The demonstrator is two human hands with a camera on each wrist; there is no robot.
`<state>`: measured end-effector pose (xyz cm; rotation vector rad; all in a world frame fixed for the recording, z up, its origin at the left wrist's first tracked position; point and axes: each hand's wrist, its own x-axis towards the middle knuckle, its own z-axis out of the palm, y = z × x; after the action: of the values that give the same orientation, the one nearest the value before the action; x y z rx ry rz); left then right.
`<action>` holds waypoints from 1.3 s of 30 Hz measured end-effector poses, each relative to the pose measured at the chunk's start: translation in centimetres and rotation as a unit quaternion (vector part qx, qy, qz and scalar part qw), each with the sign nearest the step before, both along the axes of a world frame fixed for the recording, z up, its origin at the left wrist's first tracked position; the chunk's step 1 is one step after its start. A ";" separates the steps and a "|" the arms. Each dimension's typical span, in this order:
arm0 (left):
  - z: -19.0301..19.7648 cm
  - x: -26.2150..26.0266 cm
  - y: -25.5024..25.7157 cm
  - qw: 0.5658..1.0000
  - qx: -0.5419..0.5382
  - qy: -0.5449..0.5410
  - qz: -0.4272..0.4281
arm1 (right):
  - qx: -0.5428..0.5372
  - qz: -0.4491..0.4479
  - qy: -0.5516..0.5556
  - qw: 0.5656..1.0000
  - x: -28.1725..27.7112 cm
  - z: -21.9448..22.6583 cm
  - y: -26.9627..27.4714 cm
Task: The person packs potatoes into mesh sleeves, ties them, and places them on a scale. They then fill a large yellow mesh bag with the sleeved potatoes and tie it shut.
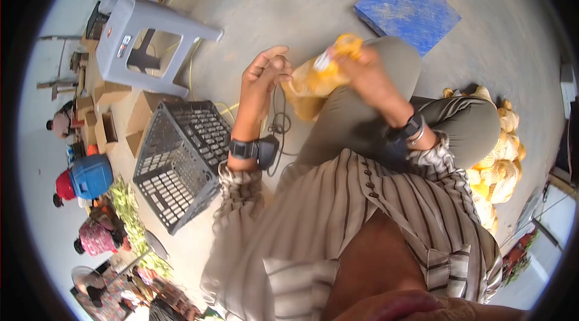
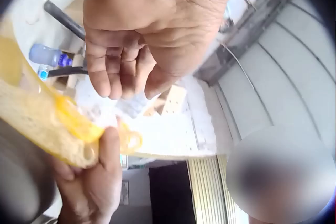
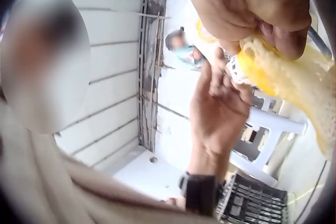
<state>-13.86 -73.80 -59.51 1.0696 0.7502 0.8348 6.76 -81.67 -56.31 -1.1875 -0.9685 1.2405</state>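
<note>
**Two hands meet at a yellow mesh bag held over the lap**

One seated person's right hand [image 1: 368,77] grips the bunched neck of a yellow mesh bag [image 1: 313,80], fingers curled tight, above the knees. The left hand [image 1: 265,77] is raised just beside it, wrist bent, fingers loosely curled and holding nothing. The bag could probably slip or spill, since only one hand holds it. A grey plastic crate [image 1: 181,158] sits nearby on the floor.
</note>
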 end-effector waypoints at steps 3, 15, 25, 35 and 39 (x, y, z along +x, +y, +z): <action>-7.3 -2.8 1.1 0.997 -0.064 0.053 0.003 | 0.007 -0.060 0.026 0.998 1.6 0.7 1.6; -12.8 4.0 0.2 0.898 -0.316 0.053 -0.301 | 0.121 -0.141 0.000 0.983 2.6 7.8 1.1; -13.3 16.9 9.5 0.909 -0.361 -0.172 -0.117 | 0.156 -0.204 -0.021 0.966 7.0 8.6 3.1; -17.1 29.0 14.5 0.934 -0.253 -0.114 -0.227 | 0.126 -0.531 0.081 0.834 21.6 0.6 2.8; -14.7 32.6 14.6 0.959 -0.044 0.026 -0.277 | 0.025 -0.624 0.070 0.778 25.4 -5.4 0.5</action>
<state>18.72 -59.25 -74.26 1.1478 0.4840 0.2925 32.13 -81.17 -61.67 -1.2780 0.0437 0.1886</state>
